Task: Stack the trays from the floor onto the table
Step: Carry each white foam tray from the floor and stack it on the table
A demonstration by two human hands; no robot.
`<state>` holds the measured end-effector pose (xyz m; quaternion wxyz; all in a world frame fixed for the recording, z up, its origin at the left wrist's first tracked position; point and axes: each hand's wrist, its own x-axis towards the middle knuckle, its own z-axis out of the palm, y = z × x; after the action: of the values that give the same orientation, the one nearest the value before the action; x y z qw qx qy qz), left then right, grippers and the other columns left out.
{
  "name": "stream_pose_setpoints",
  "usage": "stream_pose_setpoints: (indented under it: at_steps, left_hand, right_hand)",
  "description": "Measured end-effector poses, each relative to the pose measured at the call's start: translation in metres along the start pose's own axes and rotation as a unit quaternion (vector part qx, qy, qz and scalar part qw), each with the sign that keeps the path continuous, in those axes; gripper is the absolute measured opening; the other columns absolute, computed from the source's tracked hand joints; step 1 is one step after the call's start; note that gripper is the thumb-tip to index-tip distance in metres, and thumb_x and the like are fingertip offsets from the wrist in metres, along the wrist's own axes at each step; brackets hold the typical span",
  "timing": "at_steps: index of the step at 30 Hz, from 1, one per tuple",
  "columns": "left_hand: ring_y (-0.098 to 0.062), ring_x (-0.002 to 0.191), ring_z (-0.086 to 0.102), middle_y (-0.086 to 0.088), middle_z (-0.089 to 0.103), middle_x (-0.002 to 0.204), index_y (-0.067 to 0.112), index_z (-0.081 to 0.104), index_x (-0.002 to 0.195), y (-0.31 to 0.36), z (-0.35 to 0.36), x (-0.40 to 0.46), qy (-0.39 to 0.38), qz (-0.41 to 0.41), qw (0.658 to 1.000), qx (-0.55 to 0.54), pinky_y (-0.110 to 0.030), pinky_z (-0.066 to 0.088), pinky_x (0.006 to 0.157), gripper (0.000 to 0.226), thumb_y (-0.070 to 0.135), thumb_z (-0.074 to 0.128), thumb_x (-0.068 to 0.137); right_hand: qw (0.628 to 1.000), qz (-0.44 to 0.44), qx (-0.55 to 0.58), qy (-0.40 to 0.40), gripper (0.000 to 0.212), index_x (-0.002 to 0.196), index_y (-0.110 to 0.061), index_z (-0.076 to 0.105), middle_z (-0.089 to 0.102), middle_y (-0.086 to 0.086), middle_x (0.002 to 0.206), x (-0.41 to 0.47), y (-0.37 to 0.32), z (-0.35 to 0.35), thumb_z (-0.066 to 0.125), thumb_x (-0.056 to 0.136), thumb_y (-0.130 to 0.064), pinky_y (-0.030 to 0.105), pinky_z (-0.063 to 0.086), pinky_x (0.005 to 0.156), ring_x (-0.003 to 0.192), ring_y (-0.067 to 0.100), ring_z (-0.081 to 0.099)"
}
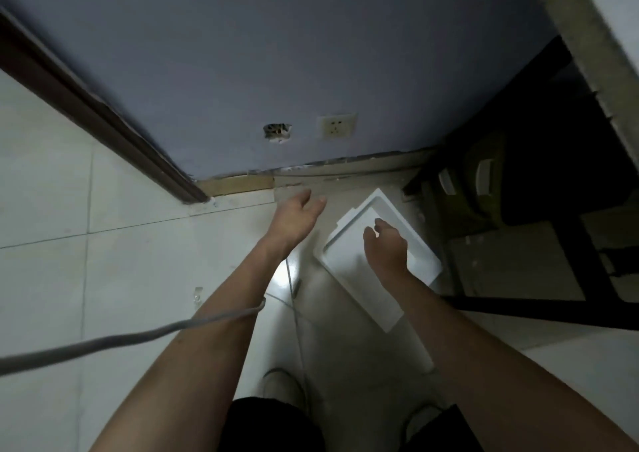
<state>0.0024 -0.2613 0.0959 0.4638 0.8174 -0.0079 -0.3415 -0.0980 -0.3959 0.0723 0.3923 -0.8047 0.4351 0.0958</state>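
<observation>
R hand (385, 247) hides part of tray (349, 261)

Bare forearms; black shorts (276, 424); pale shoes (283, 382).

White trays (349, 261) lie stacked on the tiled floor (103, 261) at centre right. The right hand (385, 244) hovers over them, fingers spread; the left hand (297, 216), likewise spread and empty, reaches at centre. A wall socket (337, 125) appears above.
</observation>
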Motion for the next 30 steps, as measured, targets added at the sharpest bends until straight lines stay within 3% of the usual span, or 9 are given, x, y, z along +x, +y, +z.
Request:
stream_pose_setpoints:
  at_steps: [7,12,16,20,30]
  left_hand:
    - [-0.023,0.146,0.035,-0.006,0.036,0.159,0.012,0.032,0.154,-0.095,0.063,0.097,-0.04,0.015,0.997,0.063,-0.035,0.027,0.119,0.07,0.041,0.058,0.096]
    - [-0.028,0.144,0.036,-0.01,0.035,0.159,0.01,0.027,0.155,-0.14,0.1,0.135,-0.068,0.016,0.984,0.163,-0.031,0.03,0.114,0.073,0.033,0.061,0.095]
    - [-0.032,0.135,0.046,-0.015,0.046,0.15,0.007,0.035,0.151,-0.153,0.116,0.155,-0.083,0.009,0.966,0.245,-0.034,0.038,0.108,0.068,0.028,0.063,0.094]
    - [-0.036,0.113,0.059,-0.019,0.064,0.125,0.007,0.055,0.133,-0.162,0.132,0.161,-0.078,0.028,0.949,0.305,-0.032,0.044,0.086,0.042,0.018,0.058,0.094]
    - [-0.036,0.11,0.061,-0.019,0.067,0.12,0.004,0.065,0.122,-0.164,0.129,0.155,-0.067,0.021,0.96,0.27,-0.034,0.047,0.085,0.032,0.006,0.052,0.093]
  right_hand:
    - [0.991,0.094,-0.03,0.088,0.054,0.147,-0.001,0.034,0.045,0.022,0.145,0.094,0.153,0.043,0.047,0.098,-0.021,0.034,0.033,0.109,0.134,0.037,0.043]
    - [0.982,0.141,-0.039,0.119,0.058,0.146,0.006,0.03,0.038,0.027,0.148,0.129,0.224,0.059,0.051,0.096,-0.016,0.04,0.033,0.111,0.135,0.041,0.039]
    - [0.978,0.16,-0.051,0.125,0.056,0.142,0.008,0.033,0.041,0.028,0.145,0.145,0.249,0.062,0.052,0.094,-0.015,0.044,0.038,0.106,0.131,0.043,0.042]
    - [0.975,0.18,-0.052,0.121,0.05,0.133,0.01,0.041,0.049,0.031,0.135,0.154,0.261,0.06,0.054,0.093,-0.016,0.044,0.043,0.099,0.124,0.045,0.049]
    - [0.971,0.2,-0.009,0.133,0.06,0.143,0.007,0.032,0.047,0.031,0.138,0.153,0.265,0.057,0.057,0.091,-0.014,0.045,0.041,0.103,0.127,0.046,0.046]
